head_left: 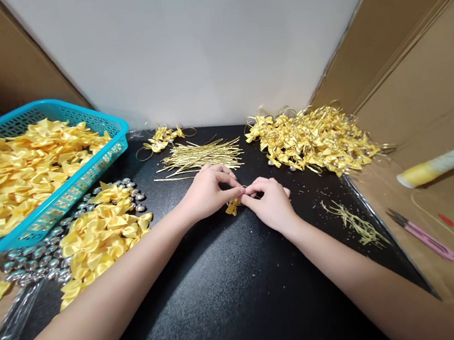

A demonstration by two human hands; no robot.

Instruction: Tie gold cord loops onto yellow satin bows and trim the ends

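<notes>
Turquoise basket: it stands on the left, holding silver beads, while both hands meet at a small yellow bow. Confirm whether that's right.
Not quite. The head view shows the turquoise basket holding yellow bows, not silver beads; the silver beads lie outside it. It does stand on the left, and the left hand and right hand do meet at a small yellow bow.

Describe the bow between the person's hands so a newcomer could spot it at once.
Find the black tabletop, then the left hand and right hand meeting above it. Between them is a small yellow bow, partly hidden. Unlike the heaped bows on either side, it alone is at the hands.
</notes>
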